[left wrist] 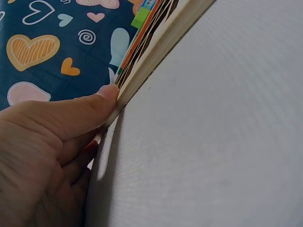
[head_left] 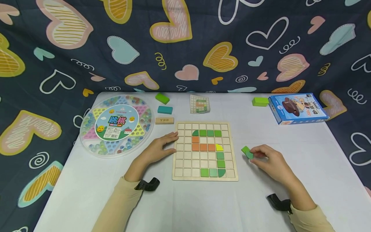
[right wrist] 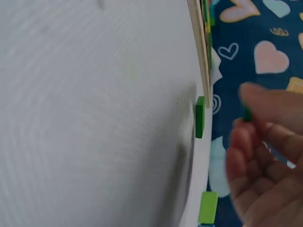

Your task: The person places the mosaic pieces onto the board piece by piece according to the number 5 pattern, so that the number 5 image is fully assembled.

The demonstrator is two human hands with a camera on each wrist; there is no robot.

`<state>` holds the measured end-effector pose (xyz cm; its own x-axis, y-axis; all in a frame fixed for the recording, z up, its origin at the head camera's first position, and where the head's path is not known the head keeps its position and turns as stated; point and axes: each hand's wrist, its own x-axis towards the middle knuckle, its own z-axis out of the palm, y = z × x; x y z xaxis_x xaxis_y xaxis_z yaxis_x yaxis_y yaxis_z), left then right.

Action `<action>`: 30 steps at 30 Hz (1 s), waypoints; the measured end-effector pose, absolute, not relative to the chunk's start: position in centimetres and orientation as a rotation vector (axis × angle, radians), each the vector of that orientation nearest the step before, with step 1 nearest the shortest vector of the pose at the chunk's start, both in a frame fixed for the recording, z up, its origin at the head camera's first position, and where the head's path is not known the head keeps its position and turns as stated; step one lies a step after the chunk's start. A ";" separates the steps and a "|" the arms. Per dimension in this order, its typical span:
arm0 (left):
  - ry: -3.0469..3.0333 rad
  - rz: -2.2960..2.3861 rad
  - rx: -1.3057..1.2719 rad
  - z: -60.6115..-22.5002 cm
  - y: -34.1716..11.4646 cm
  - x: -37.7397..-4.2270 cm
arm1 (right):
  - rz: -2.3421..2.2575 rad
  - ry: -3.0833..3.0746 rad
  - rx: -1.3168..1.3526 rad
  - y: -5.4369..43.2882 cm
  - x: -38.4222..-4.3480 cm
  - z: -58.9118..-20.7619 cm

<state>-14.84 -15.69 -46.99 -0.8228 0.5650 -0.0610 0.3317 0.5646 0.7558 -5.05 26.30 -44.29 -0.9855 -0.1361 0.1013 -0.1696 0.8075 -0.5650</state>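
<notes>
A square wooden grid board (head_left: 187, 164) lies on the table, with green, orange and yellow tiles set in some of its cells. My left hand (head_left: 158, 149) rests at the board's left side, its thumb and fingertips touching the edge; in the left wrist view the thumb (left wrist: 85, 111) lies against that edge. Right of the board, my right hand (head_left: 271, 160) pinches a small green tile (right wrist: 247, 114) between thumb and fingers, which mostly hide it. Just beyond those fingertips, another green tile (right wrist: 200, 117) sits on the table.
A round marble game board (head_left: 87, 141) is at the left. Beside it lie a green block (head_left: 162, 98), a teal block (head_left: 165, 110) and a wooden block (head_left: 164, 120). A pattern card (head_left: 199, 104) lies behind the grid. Farther right are a light green block (head_left: 260, 101) and a blue box (head_left: 298, 108).
</notes>
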 end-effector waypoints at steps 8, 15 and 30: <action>2.503 1.117 0.745 -47.0 -15.7 -14.8 | 1.006 -2.838 0.413 24.1 -4.9 -43.4; 2.516 1.128 0.775 -47.0 -15.7 -14.8 | 1.196 -2.802 0.655 20.8 -4.7 -43.0; 2.533 1.116 0.779 -47.1 -15.6 -14.9 | 1.257 -2.931 0.944 14.1 -5.3 -43.6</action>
<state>-14.92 -15.65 -47.10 -0.8204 0.5712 -0.0251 0.3670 0.5598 0.7429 -5.30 14.14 -43.61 -0.8234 -0.5651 0.0513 -0.4268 0.5572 -0.7123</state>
